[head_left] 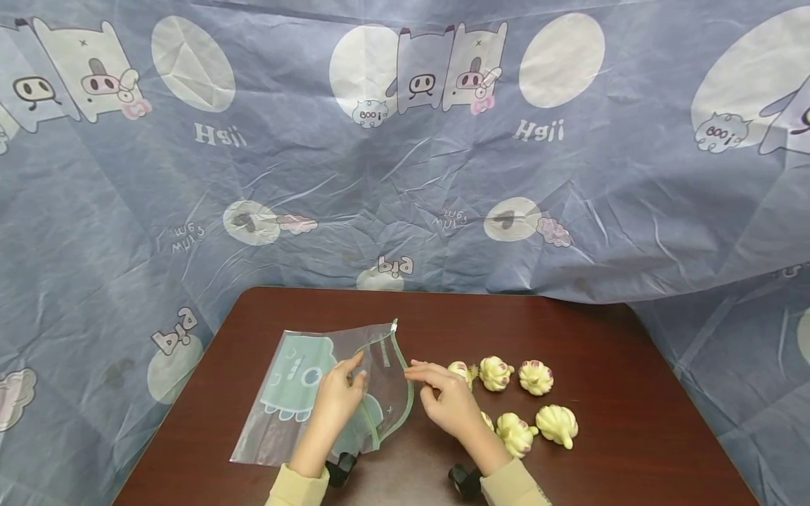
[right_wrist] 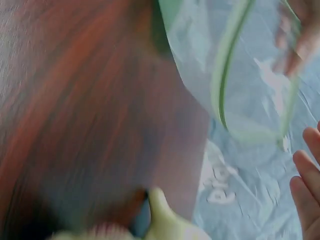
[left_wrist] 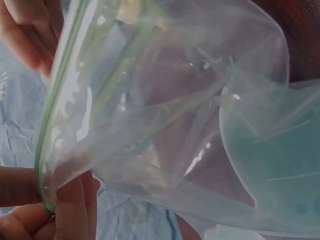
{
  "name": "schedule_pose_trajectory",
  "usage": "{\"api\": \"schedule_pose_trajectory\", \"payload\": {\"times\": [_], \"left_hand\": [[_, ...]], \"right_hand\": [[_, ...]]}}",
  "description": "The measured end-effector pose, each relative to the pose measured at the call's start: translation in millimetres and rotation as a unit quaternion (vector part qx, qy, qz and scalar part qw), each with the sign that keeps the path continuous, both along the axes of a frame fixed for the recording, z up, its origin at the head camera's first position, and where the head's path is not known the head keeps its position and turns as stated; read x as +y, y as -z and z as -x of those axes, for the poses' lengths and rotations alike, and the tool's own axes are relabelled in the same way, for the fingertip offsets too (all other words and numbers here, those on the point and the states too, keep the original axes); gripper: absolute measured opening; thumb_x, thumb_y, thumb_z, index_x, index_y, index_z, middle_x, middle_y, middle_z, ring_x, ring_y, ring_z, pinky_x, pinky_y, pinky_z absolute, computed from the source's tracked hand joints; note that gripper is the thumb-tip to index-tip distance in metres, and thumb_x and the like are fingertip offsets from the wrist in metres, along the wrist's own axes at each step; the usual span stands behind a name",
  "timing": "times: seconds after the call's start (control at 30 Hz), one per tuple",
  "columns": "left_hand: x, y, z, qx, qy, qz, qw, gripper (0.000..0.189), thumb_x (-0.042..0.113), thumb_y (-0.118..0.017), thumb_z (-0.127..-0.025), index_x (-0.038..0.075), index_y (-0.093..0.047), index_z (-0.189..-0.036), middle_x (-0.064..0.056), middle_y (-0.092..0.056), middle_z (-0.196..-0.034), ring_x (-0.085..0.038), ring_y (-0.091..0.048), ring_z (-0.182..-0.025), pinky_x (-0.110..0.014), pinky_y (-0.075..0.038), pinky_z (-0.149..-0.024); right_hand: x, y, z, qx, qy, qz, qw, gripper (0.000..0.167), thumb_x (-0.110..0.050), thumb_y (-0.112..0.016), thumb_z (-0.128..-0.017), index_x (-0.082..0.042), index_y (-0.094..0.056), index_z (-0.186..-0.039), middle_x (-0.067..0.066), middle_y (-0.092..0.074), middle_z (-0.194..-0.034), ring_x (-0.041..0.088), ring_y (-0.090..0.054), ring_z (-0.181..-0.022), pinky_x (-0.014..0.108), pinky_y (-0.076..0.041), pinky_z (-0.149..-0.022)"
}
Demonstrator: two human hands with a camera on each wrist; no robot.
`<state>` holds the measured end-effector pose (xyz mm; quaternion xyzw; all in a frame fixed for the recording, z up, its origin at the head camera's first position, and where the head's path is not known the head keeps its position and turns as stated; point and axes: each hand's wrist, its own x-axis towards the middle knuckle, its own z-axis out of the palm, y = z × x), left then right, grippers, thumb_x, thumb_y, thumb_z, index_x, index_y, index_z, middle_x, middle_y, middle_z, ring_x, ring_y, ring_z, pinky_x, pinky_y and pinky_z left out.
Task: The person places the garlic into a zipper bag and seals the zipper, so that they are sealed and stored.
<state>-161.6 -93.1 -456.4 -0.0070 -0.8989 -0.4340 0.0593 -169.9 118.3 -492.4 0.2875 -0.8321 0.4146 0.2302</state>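
Observation:
A clear zip bag (head_left: 297, 393) with a green-edged mouth and a pale teal cartoon print lies across the table's left half, its mouth gaping toward the right. My left hand (head_left: 342, 390) pinches one green edge of the mouth between thumb and fingers; in the left wrist view those fingers (left_wrist: 75, 205) grip the green strip. At the opposite edge, my right hand (head_left: 446, 397) has its fingers extended, fingertips right by the rim. The right wrist view shows these fingers (right_wrist: 307, 190) straight, holding nothing. A white slider (head_left: 394, 326) sits at the mouth's far corner.
Several garlic bulbs (head_left: 557, 425) stand in two rough rows to the right of my right hand, some partly hidden behind it. The dark brown table (head_left: 633, 393) ends at a printed blue cloth (head_left: 405, 176). Black wrist devices (head_left: 342, 469) sit at both wrists.

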Motion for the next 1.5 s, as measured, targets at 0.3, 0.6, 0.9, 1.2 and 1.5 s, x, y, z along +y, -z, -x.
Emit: {"api": "schedule_pose_trajectory", "payload": {"times": [0.3, 0.6, 0.9, 1.2, 1.5], "left_hand": [[-3.8, 0.7, 2.4, -0.014, 0.001, -0.042, 0.9990, 0.040, 0.003, -0.054, -0.096, -0.004, -0.056, -0.135, -0.021, -0.066, -0.117, -0.014, -0.067, -0.062, -0.021, -0.050, -0.052], [-5.2, -2.3, 4.8, -0.007, 0.000, -0.036, 0.9993, 0.040, 0.003, -0.054, -0.096, -0.003, -0.056, -0.136, -0.021, -0.067, -0.115, -0.012, -0.066, -0.059, -0.021, -0.049, -0.052], [-4.7, -3.3, 3.4, -0.011, 0.000, -0.045, 0.9989, 0.040, 0.003, -0.054, -0.097, -0.002, -0.056, -0.136, -0.020, -0.066, -0.119, -0.015, -0.069, -0.065, -0.021, -0.049, -0.052], [-3.6, -1.8, 3.5, -0.008, -0.003, -0.041, 0.9991, 0.040, 0.003, -0.054, -0.096, -0.001, -0.057, -0.136, -0.020, -0.066, -0.121, -0.015, -0.069, -0.064, -0.021, -0.049, -0.051], [-2.7, 2.0, 4.2, -0.010, -0.001, -0.049, 0.9988, 0.040, 0.002, -0.053, -0.096, -0.002, -0.057, -0.135, -0.021, -0.067, -0.118, -0.014, -0.068, -0.060, -0.022, -0.050, -0.051]], "right_hand": [[50, -5.9, -17.1, -0.053, 0.112, 0.081, 0.9890, 0.045, 0.015, -0.061, -0.081, -0.016, -0.076, -0.109, 0.000, -0.073, -0.115, 0.015, -0.070, -0.102, 0.011, -0.041, -0.053], [102, -12.8, -38.1, -0.100, 0.290, 0.101, 0.9464, 0.031, 0.001, -0.068, -0.086, -0.016, -0.076, -0.112, 0.007, -0.073, -0.115, -0.022, -0.050, -0.091, 0.006, -0.041, -0.058], [151, 9.0, -59.7, -0.211, 0.404, 0.112, 0.8829, 0.041, -0.033, -0.073, -0.089, -0.018, -0.068, -0.126, 0.008, -0.064, -0.131, 0.032, -0.056, -0.126, -0.006, -0.030, -0.084], [166, 27.9, -66.7, -0.276, 0.407, 0.112, 0.8635, 0.066, -0.043, -0.073, -0.086, -0.011, -0.054, -0.141, 0.018, -0.051, -0.145, 0.044, -0.044, -0.134, 0.037, -0.042, -0.110], [170, 38.6, -66.3, -0.320, 0.403, 0.091, 0.8525, 0.083, -0.048, -0.072, -0.086, -0.003, -0.041, -0.148, 0.027, -0.041, -0.148, 0.050, -0.040, -0.133, 0.059, -0.039, -0.104]]}}
